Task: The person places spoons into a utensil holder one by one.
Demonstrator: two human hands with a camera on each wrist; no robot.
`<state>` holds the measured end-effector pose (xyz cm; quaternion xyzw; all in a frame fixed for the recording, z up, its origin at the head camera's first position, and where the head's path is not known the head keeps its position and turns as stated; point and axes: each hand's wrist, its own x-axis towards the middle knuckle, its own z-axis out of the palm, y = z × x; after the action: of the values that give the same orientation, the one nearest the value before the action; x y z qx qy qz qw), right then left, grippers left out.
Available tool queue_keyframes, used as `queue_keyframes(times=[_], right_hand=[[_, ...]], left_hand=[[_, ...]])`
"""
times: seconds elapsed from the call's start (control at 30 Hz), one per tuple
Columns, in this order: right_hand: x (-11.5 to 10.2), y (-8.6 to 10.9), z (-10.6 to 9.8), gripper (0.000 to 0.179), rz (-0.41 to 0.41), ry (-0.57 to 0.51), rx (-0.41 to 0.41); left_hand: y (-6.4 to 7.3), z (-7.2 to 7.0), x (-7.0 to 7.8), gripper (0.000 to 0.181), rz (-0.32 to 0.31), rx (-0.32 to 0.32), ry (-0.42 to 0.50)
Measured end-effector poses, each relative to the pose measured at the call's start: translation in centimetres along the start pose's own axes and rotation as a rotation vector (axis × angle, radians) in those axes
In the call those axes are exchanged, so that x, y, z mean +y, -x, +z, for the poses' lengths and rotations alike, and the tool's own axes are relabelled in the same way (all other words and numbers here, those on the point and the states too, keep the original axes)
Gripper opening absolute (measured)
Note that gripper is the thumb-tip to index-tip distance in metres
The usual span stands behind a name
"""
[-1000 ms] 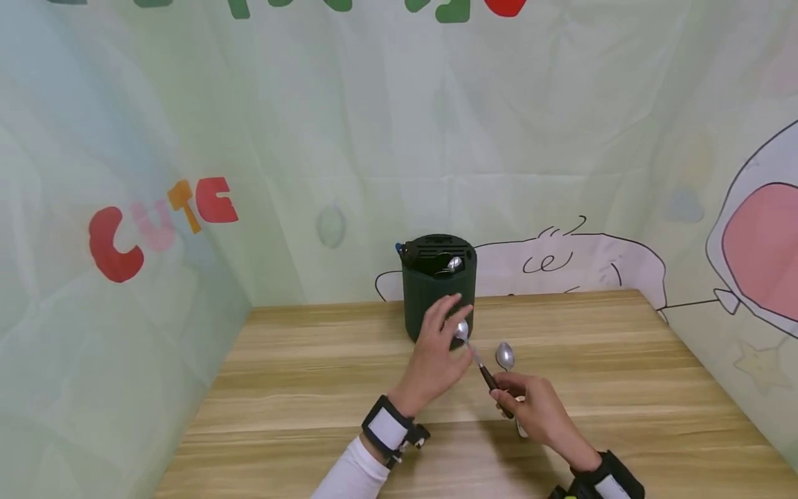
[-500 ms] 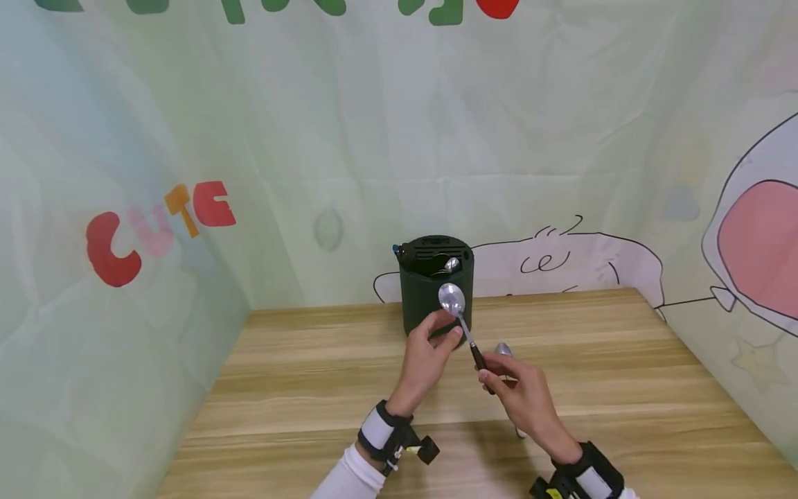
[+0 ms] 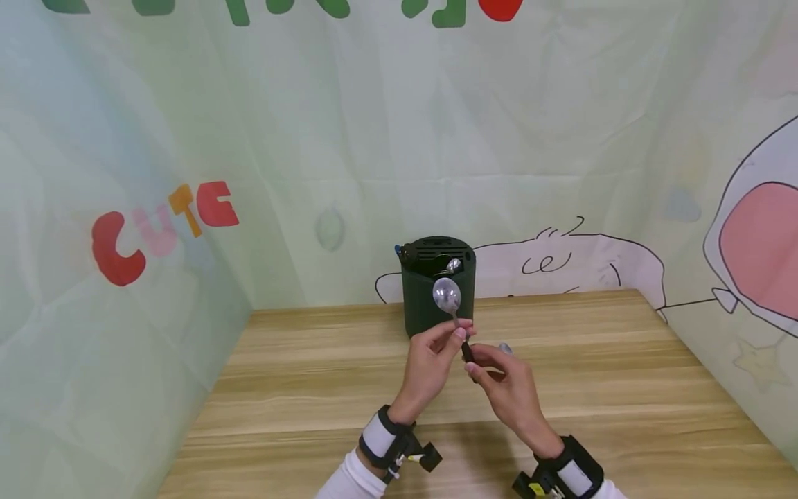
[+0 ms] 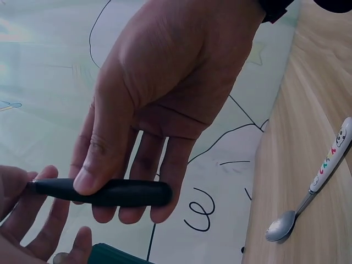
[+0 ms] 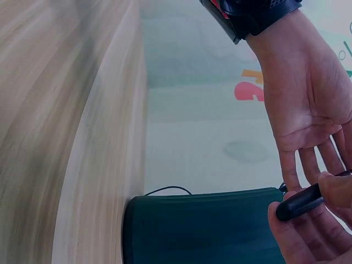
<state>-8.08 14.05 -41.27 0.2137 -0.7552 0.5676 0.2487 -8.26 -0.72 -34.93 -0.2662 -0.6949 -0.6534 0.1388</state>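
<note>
A spoon with a dark handle is held up, its metal bowl overlapping the front of a dark green utensil holder in the head view. My left hand pinches its neck between thumb and fingers. Lower down, my right hand grips the black handle with the thumb on one side and fingertips on the other. Behind the right hand, a second spoon with a white, colourfully patterned handle lies on the table; the head view shows only its bowl tip.
The holder stands at the table's back edge, with a slotted top and another spoon's bowl showing inside. A small blue-tipped item sits at its left rim. Printed cloth walls border the wooden table.
My left hand goes from raised fingers near the bowl to pinching the spoon's neck. The right hand moves up and left, bringing the spoon upright before the holder; the second spoon stays put.
</note>
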Motion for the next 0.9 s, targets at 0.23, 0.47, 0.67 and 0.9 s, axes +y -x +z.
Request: queue_keyframes(times=[0.23, 0.47, 0.67, 0.9], right_hand=[[-0.2, -0.5, 0.3, 0.024, 0.013, 0.049, 0.021], [-2.4, -1.6, -0.2, 0.021, -0.039, 0.077, 0.027], [-6.1, -3.2, -1.0, 0.023, -0.184, 0.081, 0.068], [-8.3, -5.6, -1.4, 0.030, -0.305, 0.063, 0.064]], left_hand=[[-0.3, -0.5, 0.9, 0.017, 0.002, -0.006, -0.032], [-1.0, -1.4, 1.5, 0.017, 0.069, -0.026, -0.045], [-1.8, -2.5, 2.0, 0.019, 0.122, -0.052, -0.038], [-2.7, -3.2, 2.9, 0.020, 0.174, -0.077, -0.119]])
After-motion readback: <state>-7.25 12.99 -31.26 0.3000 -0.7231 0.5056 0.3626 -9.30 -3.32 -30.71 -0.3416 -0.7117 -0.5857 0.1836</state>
